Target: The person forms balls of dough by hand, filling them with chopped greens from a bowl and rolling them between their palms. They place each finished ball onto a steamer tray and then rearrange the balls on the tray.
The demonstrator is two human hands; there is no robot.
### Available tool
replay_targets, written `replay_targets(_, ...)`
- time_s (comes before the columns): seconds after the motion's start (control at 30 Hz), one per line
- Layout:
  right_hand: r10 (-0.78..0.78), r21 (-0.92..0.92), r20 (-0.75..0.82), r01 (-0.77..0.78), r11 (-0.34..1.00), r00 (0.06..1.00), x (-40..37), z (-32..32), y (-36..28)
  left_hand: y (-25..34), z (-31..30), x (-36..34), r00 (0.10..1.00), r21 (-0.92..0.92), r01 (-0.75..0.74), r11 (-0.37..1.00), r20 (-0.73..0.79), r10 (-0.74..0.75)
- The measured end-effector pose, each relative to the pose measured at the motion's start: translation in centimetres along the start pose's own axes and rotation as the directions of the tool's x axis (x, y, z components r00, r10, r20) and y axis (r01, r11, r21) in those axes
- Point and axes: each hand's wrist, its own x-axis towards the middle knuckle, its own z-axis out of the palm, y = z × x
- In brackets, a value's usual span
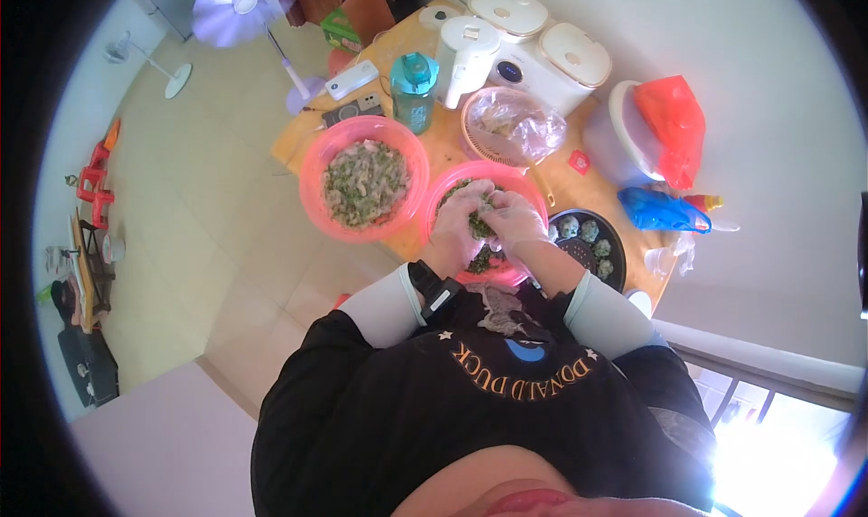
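Note:
My left hand (458,220), in a clear thin glove with a black watch on its wrist, is closed around a clump of chopped green filling (483,224). My right hand (515,218), gloved the same way, presses its fingers onto that clump from the other side. Both are over a pink bowl (430,194) holding loose chopped greens (479,262). To the left stands a larger pink bowl (312,191) with a pale and green mixture (365,182). Beside my right hand, several speckled balls (589,231) lie in a round dark pan (618,262).
Behind the bowls are a teal bottle (414,96), a white pitcher (468,51), a basket with a plastic bag (517,123) and a white two-lidded appliance (551,65). At right, a red bag (671,123) rests on a bucket (615,137), near a blue bag (660,211).

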Motion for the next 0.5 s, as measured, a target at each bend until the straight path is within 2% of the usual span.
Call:
replay_targets(0.03, -0.003, 0.005, -0.004, 0.003, 1.0, 1.0, 0.0, 0.1, -0.3, -0.1, 0.1, 0.2, 1.0, 0.022, -0.002, 1.0, 0.015, 0.002)
replay_targets(0.1, -0.027, -0.216, 0.005, 0.028, 0.976, 1.0, -0.3, 0.1, -1.0, -0.3, 0.5, 0.6, 0.999, 0.051, -0.025, 0.998, 0.042, 0.022)
replay_targets(0.23, -0.049, -0.244, -0.014, 0.044, 0.969, 0.999, 1.6, -0.3, 1.5, -0.9, 0.1, 0.9, 0.993, 0.06, -0.063, 0.996, 0.108, 0.056)
replay_targets(0.3, -0.211, -0.442, 0.03, 0.203, 0.874, 0.977, 2.1, -0.6, 1.9, -1.1, -0.2, 1.2, 0.994, 0.108, -0.093, 0.99, 0.072, 0.086)
replay_targets(0.37, -0.176, -0.48, 0.085, 0.195, 0.855, 0.981, 2.8, -1.1, 2.1, -1.4, -0.4, 1.3, 0.993, 0.156, -0.119, 0.981, 0.035, 0.115)
replay_targets(0.43, -0.137, -0.517, 0.139, 0.189, 0.834, 0.981, 2.2, -1.0, 1.1, -1.3, 0.5, 0.6, 0.918, 0.438, -0.385, 0.812, 0.096, 0.384)
replay_targets(0.47, -0.106, -0.504, 0.123, 0.155, 0.85, 0.987, 1.2, -0.9, 0.1, -0.6, 1.0, 0.3, 0.975, 0.238, -0.197, 0.951, -0.052, 0.215)
replay_targets(0.5, -0.078, -0.491, 0.109, 0.122, 0.863, 0.991, -0.6, -0.7, -1.9, 0.7, 1.9, -0.3, 0.988, -0.001, -0.01, 1.0, -0.152, 0.01)
